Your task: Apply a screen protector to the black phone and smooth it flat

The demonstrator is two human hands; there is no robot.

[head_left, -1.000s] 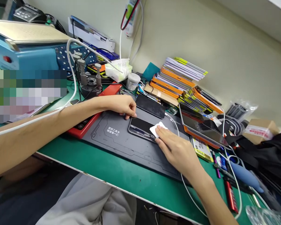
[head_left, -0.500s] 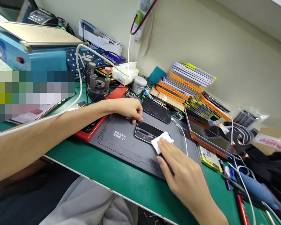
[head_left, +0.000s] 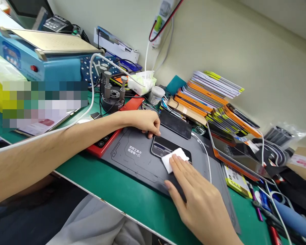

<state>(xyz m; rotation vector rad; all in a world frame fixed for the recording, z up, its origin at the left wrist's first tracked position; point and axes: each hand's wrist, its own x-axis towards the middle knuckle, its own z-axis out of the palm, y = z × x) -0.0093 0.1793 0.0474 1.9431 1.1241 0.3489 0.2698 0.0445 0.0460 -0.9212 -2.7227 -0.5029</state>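
A smartphone [head_left: 158, 147] with a dark glossy screen lies flat on the grey work mat [head_left: 122, 166]. My left hand [head_left: 149, 124] is curled closed at the phone's far left corner, its fingertips touching the edge. Under the pressed-together fingers of my right hand [head_left: 193, 190] is a folded white wipe [head_left: 167, 165], held flat against the screen and covering part of its near side. The right thumb sticks out to the side, off the wipe. Just behind the phone lies a second dark phone-sized panel [head_left: 175, 124].
A white cable [head_left: 209, 163] curves across the mat on the right. Behind stand stacked orange-and-grey boxes [head_left: 206, 92], a white jar [head_left: 156, 95] and a black fixture with metal posts [head_left: 113, 98]. A blue machine [head_left: 58, 66] is at left; pens and tools crowd the right edge.
The wipe and my right hand have slid a little leftward along the phone, showing more of its right end. My left hand keeps its place at the corner. The whole view has shifted slightly.
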